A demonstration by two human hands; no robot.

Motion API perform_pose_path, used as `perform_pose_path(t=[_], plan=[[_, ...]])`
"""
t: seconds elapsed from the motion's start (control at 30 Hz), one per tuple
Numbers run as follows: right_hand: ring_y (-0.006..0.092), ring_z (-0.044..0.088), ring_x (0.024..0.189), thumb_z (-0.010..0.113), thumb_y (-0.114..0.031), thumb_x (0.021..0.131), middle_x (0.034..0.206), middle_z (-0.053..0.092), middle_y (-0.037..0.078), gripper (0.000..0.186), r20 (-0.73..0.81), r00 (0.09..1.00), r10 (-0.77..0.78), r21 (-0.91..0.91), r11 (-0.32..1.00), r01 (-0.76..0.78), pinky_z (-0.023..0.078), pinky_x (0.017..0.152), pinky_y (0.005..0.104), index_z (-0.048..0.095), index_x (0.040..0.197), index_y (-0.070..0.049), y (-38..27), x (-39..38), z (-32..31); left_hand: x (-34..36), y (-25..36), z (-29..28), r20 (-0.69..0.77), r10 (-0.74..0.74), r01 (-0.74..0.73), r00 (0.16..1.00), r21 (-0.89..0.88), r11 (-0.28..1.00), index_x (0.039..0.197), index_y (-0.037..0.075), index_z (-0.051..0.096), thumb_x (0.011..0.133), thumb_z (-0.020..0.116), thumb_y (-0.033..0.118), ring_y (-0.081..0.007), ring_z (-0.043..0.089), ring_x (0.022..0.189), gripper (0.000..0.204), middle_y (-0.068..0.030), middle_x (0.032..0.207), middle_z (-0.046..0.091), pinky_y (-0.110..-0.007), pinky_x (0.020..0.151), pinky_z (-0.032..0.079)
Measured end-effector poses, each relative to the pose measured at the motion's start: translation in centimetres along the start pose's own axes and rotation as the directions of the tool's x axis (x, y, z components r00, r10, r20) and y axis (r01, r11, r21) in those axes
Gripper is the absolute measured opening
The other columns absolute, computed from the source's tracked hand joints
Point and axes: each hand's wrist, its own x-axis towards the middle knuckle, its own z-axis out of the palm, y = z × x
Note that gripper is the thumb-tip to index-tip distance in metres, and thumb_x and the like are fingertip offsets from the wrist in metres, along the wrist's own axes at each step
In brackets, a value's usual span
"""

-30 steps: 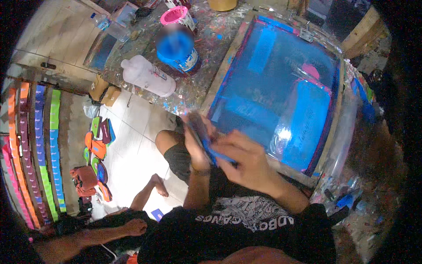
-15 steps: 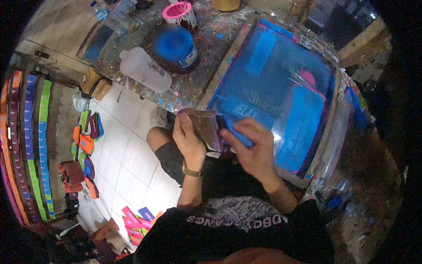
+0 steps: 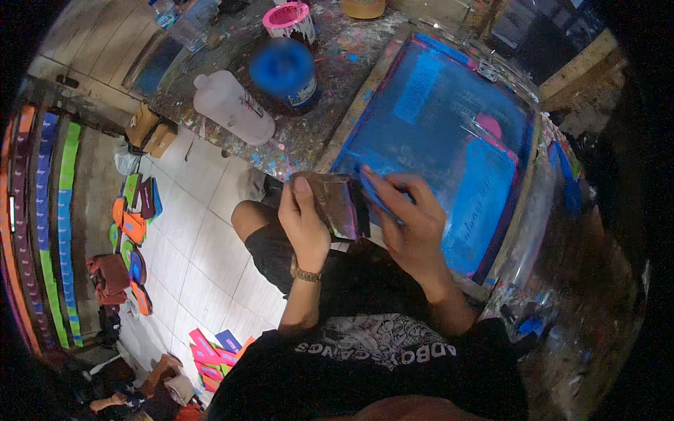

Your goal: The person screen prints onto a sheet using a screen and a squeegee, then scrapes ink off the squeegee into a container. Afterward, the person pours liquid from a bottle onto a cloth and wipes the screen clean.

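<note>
My left hand, with a gold-coloured watch at its wrist, is closed round a squeegee with a brown body and a dark blade edge, held above my lap. My right hand is beside the blade, fingers bent round a small flat blue piece; its exact kind is partly hidden by the fingers. Just beyond lies a framed printing screen, its mesh coated with blue ink, with a pink spot on it.
On the paint-stained table stand a whitish plastic bottle, a blue ink tub and a pink-rimmed tub. Strips of coloured printed pieces lie at the left. Bright pieces are piled on the tiled floor.
My right hand has drawn slightly away from the blade, to the right, and its fingers have lifted. My left hand still holds the squeegee in nearly the same place.
</note>
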Motion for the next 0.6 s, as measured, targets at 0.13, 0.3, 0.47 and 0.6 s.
perform_pose_path(t=[0.13, 0.3, 0.47, 0.6], plan=[[0.0315, 0.053, 0.087, 0.061, 0.003, 0.07, 0.097, 0.056, 0.015, 0.065, 0.212, 0.974, -0.078, -0.148, 0.983, 0.11, 0.048, 0.08, 0.0405, 0.052, 0.134, 0.002, -0.4, -2.7, 1.6, 1.3, 1.0, -0.1, -0.042, -0.029, 0.031, 0.999, 0.067, 0.997, 0.095, -0.004, 0.057, 0.104, 0.047, 0.029, -0.0121, 0.049, 0.079, 0.035, -0.0056, 0.083, 0.059, -0.029, 0.072, 0.043], [0.0313, 0.051, 0.088, 0.06, 0.004, 0.067, 0.097, 0.054, 0.016, 0.069, 0.182, 0.973, -0.139, -0.147, 0.975, 0.167, 0.046, 0.08, 0.0395, 0.048, 0.135, 0.007, 0.7, -0.7, 1.5, 1.4, 0.8, -0.2, -0.027, 0.009, -0.006, 1.0, 0.106, 0.994, 0.095, -0.004, 0.057, 0.103, 0.047, 0.029, -0.0121, 0.049, 0.078, 0.035, -0.0064, 0.082, 0.059, -0.029, 0.072, 0.043], [0.0306, 0.05, 0.088, 0.061, 0.002, 0.068, 0.098, 0.053, 0.015, 0.068, 0.256, 0.95, -0.178, -0.188, 0.955, 0.23, 0.046, 0.08, 0.0374, 0.047, 0.134, 0.008, 0.4, -2.1, 2.1, 2.2, -0.6, 0.3, -0.097, -0.04, 0.036, 0.994, -0.046, 0.998, 0.1, -0.003, 0.059, 0.104, 0.044, 0.035, -0.0133, 0.053, 0.08, 0.04, -0.0048, 0.087, 0.061, -0.028, 0.075, 0.045], [0.0313, 0.051, 0.091, 0.062, 0.001, 0.068, 0.101, 0.053, 0.014, 0.071, 0.336, 0.931, -0.145, -0.072, 0.981, 0.179, 0.047, 0.083, 0.0389, 0.046, 0.137, 0.004, 1.0, -1.6, 1.3, 2.4, 1.7, -1.2, -0.106, -0.043, 0.045, 0.993, 0.018, 0.999, 0.103, -0.001, 0.061, 0.104, 0.041, 0.044, -0.0154, 0.057, 0.081, 0.049, -0.0056, 0.09, 0.066, -0.03, 0.077, 0.047]])
